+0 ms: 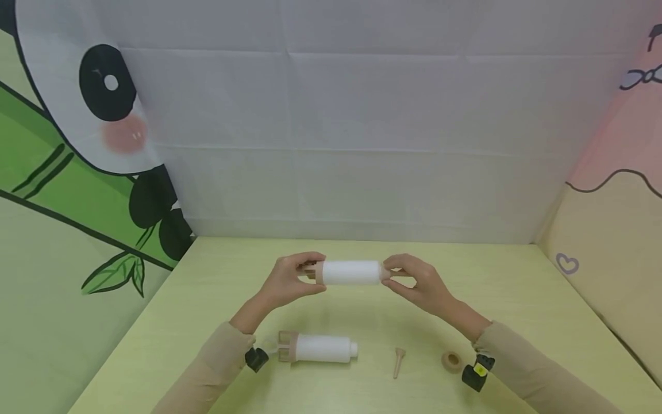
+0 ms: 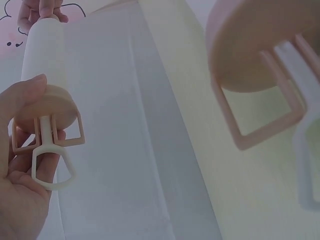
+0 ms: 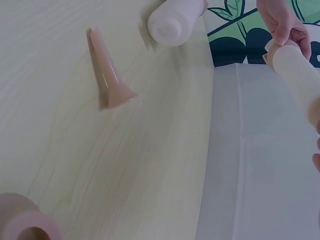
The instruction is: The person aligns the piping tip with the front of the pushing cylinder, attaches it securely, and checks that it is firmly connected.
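Both hands hold a white icing syringe (image 1: 351, 272) level above the table. My left hand (image 1: 288, 280) grips its beige handle end; in the left wrist view the thumb lies over the beige collar (image 2: 47, 107), close to the white plunger ring (image 2: 52, 167). At the opposite end, my right hand (image 1: 421, 284) pinches the beige tip piece (image 1: 385, 272), from which a thin beige nozzle points right. A second icing syringe (image 1: 324, 348) lies on the table below, its handle toward the left. Its white end shows no beige tip piece.
On the light yellow table (image 1: 217, 259) lie a flared beige nozzle (image 1: 399, 362) and a beige ring cap (image 1: 452, 361) near the right wrist. A grey-white cloth backdrop (image 1: 362, 144) stands behind, with printed panels at both sides.
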